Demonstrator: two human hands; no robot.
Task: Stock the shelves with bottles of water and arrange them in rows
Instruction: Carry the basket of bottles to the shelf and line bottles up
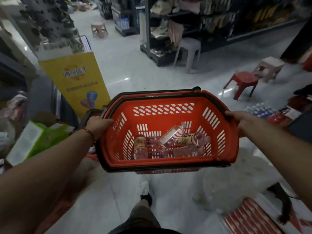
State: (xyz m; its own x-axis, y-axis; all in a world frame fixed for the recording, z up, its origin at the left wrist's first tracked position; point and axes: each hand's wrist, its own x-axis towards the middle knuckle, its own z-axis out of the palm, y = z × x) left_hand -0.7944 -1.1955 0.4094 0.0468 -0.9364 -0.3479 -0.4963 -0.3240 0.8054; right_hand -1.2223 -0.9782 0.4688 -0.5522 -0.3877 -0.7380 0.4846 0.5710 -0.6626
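You are gripping the basket (168,114) rim with your left hand (98,126) and right hand (239,121); be keeping it level so the loose bottles (170,142) are not rolling.

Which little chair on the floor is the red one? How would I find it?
Start at the red shopping basket the person carries, then look past its right end to the shiny pale floor. The red plastic stool stands there. Beside it is a pinkish-beige stool, and further left a taller grey stool; only this one is bright red.
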